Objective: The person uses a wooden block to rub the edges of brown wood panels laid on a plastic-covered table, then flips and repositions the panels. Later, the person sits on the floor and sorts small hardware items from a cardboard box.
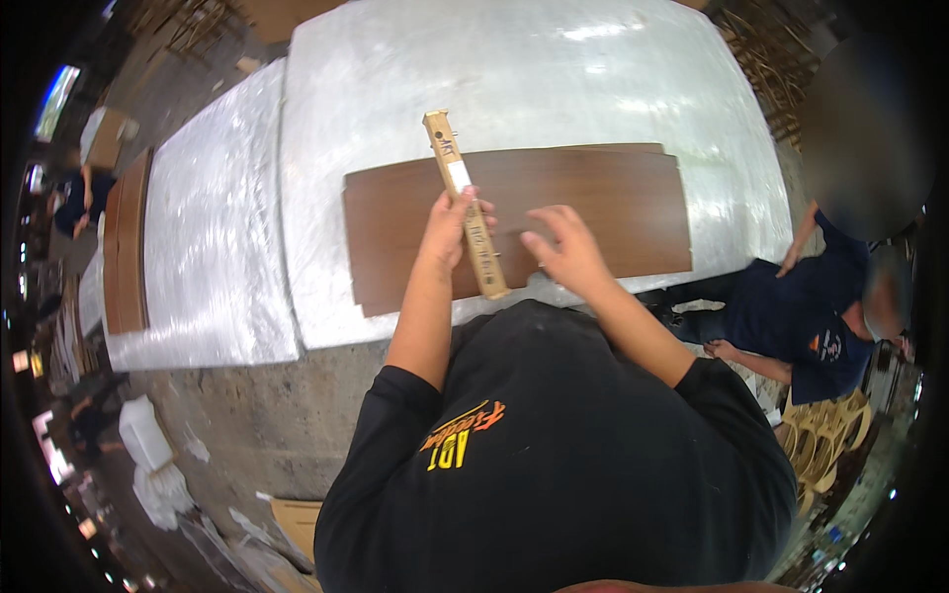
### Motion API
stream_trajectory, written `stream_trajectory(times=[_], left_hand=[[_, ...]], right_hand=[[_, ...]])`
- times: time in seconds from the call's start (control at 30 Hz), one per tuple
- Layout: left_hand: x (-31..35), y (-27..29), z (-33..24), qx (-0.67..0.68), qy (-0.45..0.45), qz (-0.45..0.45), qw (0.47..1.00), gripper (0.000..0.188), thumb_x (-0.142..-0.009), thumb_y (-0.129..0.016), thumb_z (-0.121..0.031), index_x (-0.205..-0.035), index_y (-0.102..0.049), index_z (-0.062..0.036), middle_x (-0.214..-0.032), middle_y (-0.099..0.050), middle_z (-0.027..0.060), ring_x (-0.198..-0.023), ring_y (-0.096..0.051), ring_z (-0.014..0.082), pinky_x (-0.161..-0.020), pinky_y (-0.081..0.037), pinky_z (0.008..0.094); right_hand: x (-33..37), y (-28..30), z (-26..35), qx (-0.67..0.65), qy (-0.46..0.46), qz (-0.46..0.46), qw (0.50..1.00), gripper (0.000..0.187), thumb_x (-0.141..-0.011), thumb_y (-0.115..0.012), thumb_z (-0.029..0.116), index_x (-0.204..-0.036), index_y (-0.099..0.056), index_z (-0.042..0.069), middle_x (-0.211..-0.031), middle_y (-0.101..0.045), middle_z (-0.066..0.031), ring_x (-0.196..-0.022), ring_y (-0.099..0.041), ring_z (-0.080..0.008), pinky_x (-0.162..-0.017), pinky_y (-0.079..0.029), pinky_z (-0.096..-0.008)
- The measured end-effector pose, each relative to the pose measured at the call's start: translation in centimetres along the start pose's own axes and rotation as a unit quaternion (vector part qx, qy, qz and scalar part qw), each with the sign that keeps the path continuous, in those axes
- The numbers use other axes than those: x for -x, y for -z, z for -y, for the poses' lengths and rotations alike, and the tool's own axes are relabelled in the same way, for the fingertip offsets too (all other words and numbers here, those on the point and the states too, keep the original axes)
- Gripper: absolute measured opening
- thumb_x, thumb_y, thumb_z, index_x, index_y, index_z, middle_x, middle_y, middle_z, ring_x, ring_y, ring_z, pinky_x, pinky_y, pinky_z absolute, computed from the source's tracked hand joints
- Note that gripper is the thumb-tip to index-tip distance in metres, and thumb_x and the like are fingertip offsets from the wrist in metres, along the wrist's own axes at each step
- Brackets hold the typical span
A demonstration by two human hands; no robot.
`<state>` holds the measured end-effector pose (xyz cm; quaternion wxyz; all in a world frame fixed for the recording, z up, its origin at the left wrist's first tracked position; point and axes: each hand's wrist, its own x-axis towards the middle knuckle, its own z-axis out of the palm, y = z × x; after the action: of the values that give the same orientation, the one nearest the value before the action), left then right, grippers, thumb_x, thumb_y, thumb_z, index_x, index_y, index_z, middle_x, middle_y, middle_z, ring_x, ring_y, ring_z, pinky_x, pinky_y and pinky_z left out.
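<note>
My left hand [449, 227] is closed around the middle of a long, narrow wooden bar [481, 259]. The bar is light-coloured, with dark handwritten marks, a white patch near its upper part and small pins sticking out of its side. It slants over a dark brown wooden panel [603, 198], hiding a strip of it. My right hand [567, 249] is over the panel's near part, right of the bar and apart from it. Its fingers are apart and nothing is in them. Another brown edge shows along the panel's far side.
The panel rests on a large table wrapped in clear plastic [514, 79]. A second wrapped table [213, 227] adjoins at left, bearing brown panels [127, 247]. A co-worker in a dark shirt [791, 316] is close at right, near curved wooden pieces [825, 440]. Another person [84, 203] is far left.
</note>
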<state>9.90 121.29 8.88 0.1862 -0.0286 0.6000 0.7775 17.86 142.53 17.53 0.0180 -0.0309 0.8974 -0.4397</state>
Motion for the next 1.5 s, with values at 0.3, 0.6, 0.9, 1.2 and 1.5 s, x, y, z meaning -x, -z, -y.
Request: stream_trajectory(times=[0.3,0.6,0.9,1.2,1.5], left_hand=[[4.0,30.1,3.8,-0.021,0.148,-0.191,0.970,0.056,-0.100,-0.052,-0.056,-0.110,-0.066,-0.0022,-0.080,-0.060,0.0073,-0.072,-0.059,0.0152,-0.060,-0.052,0.0325],[0.8,31.6,6.3,-0.144,0.068,-0.207,0.965,0.055,-0.102,-0.053,-0.048,-0.105,-0.066,0.0050,-0.093,-0.067,0.0097,-0.086,-0.057,0.0175,-0.081,-0.047,0.0334],[0.0,31.6,7.5,-0.319,0.074,-0.261,0.908,0.062,-0.097,-0.056,-0.054,-0.105,-0.066,0.0070,-0.100,-0.069,0.0279,-0.094,-0.066,0.0404,-0.086,-0.049,0.0445],[-0.5,32.5,8.4,-0.329,0.090,-0.246,0.907,0.065,-0.098,-0.053,-0.056,-0.111,-0.067,0.0065,-0.103,-0.068,0.0291,-0.098,-0.065,0.0414,-0.089,-0.049,0.0445],[3.3,30.4,-3.0,-0.068,0.036,-0.345,0.936,0.048,-0.104,-0.049,-0.039,-0.132,-0.054,-0.0003,-0.106,-0.063,0.0117,-0.092,-0.062,0.0194,-0.081,-0.051,0.0357]], right_hand=[[3.9,-7.1,-15.0,0.027,-0.236,-0.012,0.971,0.024,-0.095,-0.065,0.023,-0.101,-0.068,0.000,-0.077,-0.066,-0.0078,-0.069,-0.063,-0.0162,-0.061,-0.052,-0.0321],[5.4,-8.0,-18.2,0.069,-0.327,-0.052,0.941,0.027,-0.093,-0.066,0.027,-0.090,-0.062,0.001,-0.065,-0.061,-0.0075,-0.051,-0.059,-0.0172,-0.046,-0.049,-0.0340],[3.4,-7.8,-15.9,0.139,-0.364,-0.010,0.921,0.030,-0.093,-0.064,0.030,-0.084,-0.059,0.001,-0.065,-0.063,-0.0125,-0.049,-0.062,-0.0216,-0.045,-0.051,-0.0369],[2.4,-7.5,-15.5,0.129,-0.386,0.003,0.913,0.037,-0.096,-0.059,0.036,-0.087,-0.062,0.000,-0.065,-0.063,-0.0143,-0.047,-0.063,-0.0234,-0.042,-0.052,-0.0372],[3.1,-5.5,-15.0,-0.019,-0.392,-0.017,0.920,0.030,-0.094,-0.065,0.033,-0.093,-0.069,0.003,-0.073,-0.068,-0.0087,-0.053,-0.065,-0.0163,-0.047,-0.053,-0.0312]])
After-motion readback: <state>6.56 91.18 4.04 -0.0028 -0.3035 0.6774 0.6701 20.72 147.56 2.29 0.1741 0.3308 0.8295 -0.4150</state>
